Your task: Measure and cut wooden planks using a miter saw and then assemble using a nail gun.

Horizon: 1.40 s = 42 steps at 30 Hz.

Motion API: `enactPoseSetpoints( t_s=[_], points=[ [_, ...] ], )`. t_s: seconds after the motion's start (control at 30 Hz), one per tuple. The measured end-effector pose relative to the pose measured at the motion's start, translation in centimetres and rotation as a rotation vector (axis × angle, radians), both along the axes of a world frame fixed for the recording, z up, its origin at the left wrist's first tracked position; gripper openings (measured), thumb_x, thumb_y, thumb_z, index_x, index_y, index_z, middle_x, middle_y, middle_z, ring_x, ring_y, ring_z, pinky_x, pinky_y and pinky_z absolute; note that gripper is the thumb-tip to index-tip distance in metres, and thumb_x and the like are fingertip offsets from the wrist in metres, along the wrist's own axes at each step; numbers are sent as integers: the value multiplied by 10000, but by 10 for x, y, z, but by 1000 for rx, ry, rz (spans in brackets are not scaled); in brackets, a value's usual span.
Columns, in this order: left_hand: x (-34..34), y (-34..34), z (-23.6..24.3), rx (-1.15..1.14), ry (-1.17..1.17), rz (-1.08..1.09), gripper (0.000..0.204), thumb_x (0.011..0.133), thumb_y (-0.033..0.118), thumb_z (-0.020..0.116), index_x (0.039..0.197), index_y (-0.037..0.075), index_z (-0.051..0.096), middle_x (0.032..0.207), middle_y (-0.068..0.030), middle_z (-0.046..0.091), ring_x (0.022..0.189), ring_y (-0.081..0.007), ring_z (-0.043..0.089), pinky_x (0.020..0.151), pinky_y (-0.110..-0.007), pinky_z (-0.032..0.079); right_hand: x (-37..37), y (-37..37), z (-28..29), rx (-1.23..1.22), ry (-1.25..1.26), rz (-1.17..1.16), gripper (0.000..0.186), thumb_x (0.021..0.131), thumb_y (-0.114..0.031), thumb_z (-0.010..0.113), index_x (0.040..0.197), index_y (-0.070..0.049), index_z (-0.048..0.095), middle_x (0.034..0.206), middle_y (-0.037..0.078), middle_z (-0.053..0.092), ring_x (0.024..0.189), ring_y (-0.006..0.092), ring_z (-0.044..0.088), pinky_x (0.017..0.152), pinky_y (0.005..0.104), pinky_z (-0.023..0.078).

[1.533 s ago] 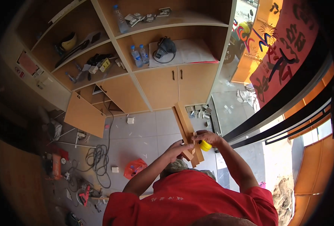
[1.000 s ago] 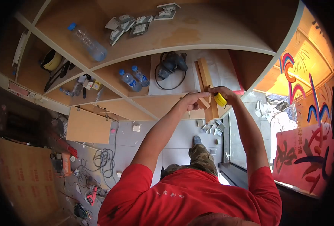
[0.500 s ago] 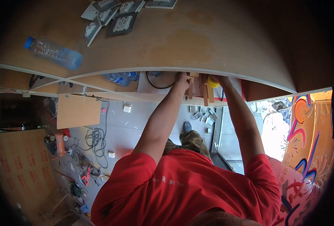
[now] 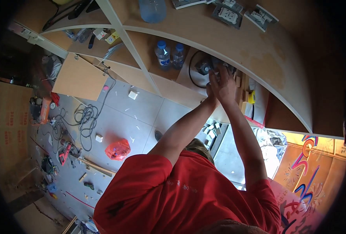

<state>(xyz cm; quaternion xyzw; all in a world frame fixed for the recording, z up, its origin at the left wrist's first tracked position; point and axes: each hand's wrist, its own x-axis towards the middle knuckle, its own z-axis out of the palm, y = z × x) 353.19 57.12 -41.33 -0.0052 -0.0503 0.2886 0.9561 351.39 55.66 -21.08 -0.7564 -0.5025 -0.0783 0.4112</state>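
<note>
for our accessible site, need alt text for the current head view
A person in a red shirt has the right hand partly covering the left hand, both at a dark object with a looped black cord on a cabinet shelf. Wooden pieces and a yellow tape measure lie to the right, two bottles stand to the left.

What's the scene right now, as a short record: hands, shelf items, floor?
Left hand: at the dark corded tool, partly hidden by the right hand; grip unclear
Right hand: at the same tool; grip unclear
Right of hands: wood strips, yellow tape measure
Left of tool, same shelf: two blue-capped bottles
Shelf above: grey-and-white plates
Floor: coiled cable, red plastic bag
</note>
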Motion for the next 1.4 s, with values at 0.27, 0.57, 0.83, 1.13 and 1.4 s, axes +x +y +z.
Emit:
enactPoseSetpoints(
  t_s=[0.27,0.57,0.83,1.13,1.4],
  points=[
    [-248,46,66,396,1133,10,378,868,154,627,1216,34,537,1016,-62,611,861,-153,608,788,-325,511,-30,161,18,-99,-451,113,378,863,-418,644,1088,-117,610,836,125,672,765,324,677,615,434,550],
    [-415,96,63,947,1551,489,316,907,154,609,1174,-10,567,900,-67,646,818,-156,631,733,-283,505,-70,166,19,-454,-421,149,400,823,-483,650,964,-109,631,784,158,679,753,347,689,635,461,554],
    [-356,122,217,1815,1588,975,684,652,312,852,1159,-19,534,961,-166,638,937,-338,609,919,-486,422,-148,124,127,-390,4,363,387,769,-409,743,847,-36,675,729,178,659,636,273,665,626,372,530],
    [-382,102,294,1572,1464,552,483,645,346,836,941,12,652,803,-135,691,782,-246,691,740,-343,539,-165,115,188,-354,381,801,250,886,-256,733,992,-35,687,823,25,666,719,62,577,632,238,463],
    [-424,98,303,1276,797,77,594,641,348,865,1093,34,642,985,-64,683,902,-172,651,838,-323,513,-151,102,243,-202,176,1303,400,939,-333,639,1264,-100,632,1148,80,647,1010,168,621,921,297,491]
  ],
)
